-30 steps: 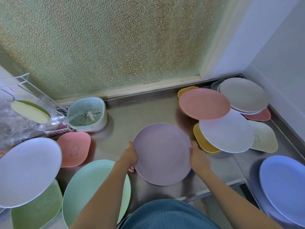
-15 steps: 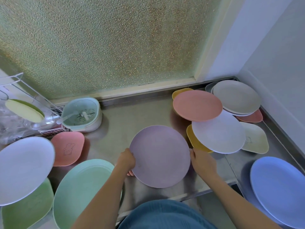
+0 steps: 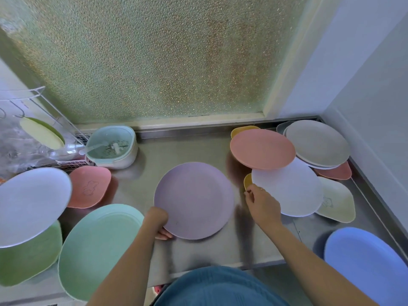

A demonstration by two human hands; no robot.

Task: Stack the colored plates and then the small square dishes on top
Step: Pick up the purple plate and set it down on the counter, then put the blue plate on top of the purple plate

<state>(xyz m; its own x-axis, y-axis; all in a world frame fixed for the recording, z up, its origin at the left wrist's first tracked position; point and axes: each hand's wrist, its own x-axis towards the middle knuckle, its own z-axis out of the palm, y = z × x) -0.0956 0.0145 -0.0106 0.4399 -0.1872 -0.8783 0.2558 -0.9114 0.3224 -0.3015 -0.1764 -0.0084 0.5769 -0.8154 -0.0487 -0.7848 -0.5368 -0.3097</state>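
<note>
A purple round plate [image 3: 194, 199] lies in the middle of the steel counter [image 3: 176, 151]. My left hand [image 3: 157, 220] grips its near left rim. My right hand [image 3: 262, 205] is off the purple plate, fingers loosely curled at the left edge of a white round plate [image 3: 291, 188]; whether they touch it is unclear. The white plate lies over a yellow dish [image 3: 247, 181]. A pink round plate [image 3: 262, 149] overlaps the white one from behind. A grey plate [image 3: 318, 142] tops a pile at the far right. A cream square dish [image 3: 337, 202] lies right of the white plate.
A mint plate [image 3: 97, 250], a white plate [image 3: 28, 204] over a green dish [image 3: 26, 263], and a pink square dish [image 3: 90, 186] lie at the left. A blue plate [image 3: 371, 266] overhangs the front right edge. A strainer tub [image 3: 112, 146] and a wire rack [image 3: 33, 129] stand at the back left.
My right hand has let go of the purple plate's right rim and moved right to the edge of the white plate. My left hand still holds the purple plate.
</note>
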